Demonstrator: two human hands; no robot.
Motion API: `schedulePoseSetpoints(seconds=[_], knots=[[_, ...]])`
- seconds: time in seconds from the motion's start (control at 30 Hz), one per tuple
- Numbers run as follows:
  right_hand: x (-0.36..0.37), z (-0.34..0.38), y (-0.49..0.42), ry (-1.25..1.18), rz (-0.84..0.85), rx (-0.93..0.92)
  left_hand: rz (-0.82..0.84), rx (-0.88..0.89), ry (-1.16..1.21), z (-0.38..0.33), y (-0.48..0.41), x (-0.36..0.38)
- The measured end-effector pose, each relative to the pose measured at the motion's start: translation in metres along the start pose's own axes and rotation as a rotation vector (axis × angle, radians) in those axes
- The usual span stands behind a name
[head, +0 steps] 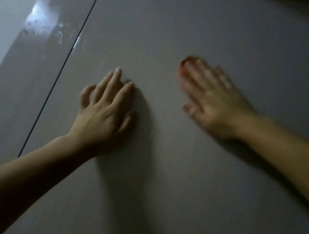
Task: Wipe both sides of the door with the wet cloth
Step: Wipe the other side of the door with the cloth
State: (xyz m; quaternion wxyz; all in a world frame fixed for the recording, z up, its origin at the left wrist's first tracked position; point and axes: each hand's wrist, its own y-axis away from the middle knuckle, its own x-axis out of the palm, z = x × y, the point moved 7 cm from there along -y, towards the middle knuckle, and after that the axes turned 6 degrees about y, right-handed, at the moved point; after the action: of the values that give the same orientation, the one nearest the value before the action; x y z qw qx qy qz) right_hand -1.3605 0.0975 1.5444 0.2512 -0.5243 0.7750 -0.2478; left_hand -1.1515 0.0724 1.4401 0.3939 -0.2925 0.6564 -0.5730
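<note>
The grey door (pixel 168 190) fills most of the head view. My left hand (pixel 103 112) rests flat on it left of centre, fingers apart, with nothing in it. Further right, my right hand (pixel 207 99) is motion-blurred and pressed against the door. A small reddish-orange cloth (pixel 188 59) shows only as a sliver past its fingertips; the hand hides the remainder. The two hands are about a hand's width apart.
A thin dark gap (pixel 73 48) runs diagonally along the door's left edge. Beyond it lies a glossy grey panel (pixel 37 52) with a bright glare and smudges. A paler wall (pixel 0 9) is at the far left.
</note>
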Motion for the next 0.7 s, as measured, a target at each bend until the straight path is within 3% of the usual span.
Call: schedulePoseSetpoints(seconds=[0.07,0.13,0.2,0.3,0.37,0.43,0.57,0.63,0.7], knots=[[-0.008,-0.050,-0.026,-0.052,0.037,0.298,-0.001,-0.056,-0.036,0.024,0.003,-0.006],[-0.012,-0.053,-0.037,-0.089,0.048,0.420,0.019,-0.091,-0.036,0.043,0.007,-0.007],[-0.008,-0.005,-0.034,-0.068,0.012,0.275,0.039,-0.085,-0.023,0.050,0.011,-0.005],[0.004,0.096,-0.001,-0.011,-0.058,-0.155,0.054,-0.064,-0.029,0.054,0.012,-0.006],[0.007,0.110,0.001,0.031,-0.012,-0.266,0.067,-0.052,-0.039,0.058,0.011,-0.008],[-0.002,0.079,-0.030,0.020,0.001,-0.132,0.070,-0.010,-0.053,0.062,0.010,-0.011],[-0.021,0.004,-0.089,-0.092,0.047,0.357,0.040,-0.006,-0.024,0.081,0.019,-0.021],[-0.020,0.032,-0.095,-0.086,0.043,0.334,-0.003,-0.080,-0.031,0.098,0.028,-0.027],[-0.013,0.099,-0.081,-0.040,0.004,0.072,-0.022,-0.143,-0.050,0.118,0.040,-0.032]])
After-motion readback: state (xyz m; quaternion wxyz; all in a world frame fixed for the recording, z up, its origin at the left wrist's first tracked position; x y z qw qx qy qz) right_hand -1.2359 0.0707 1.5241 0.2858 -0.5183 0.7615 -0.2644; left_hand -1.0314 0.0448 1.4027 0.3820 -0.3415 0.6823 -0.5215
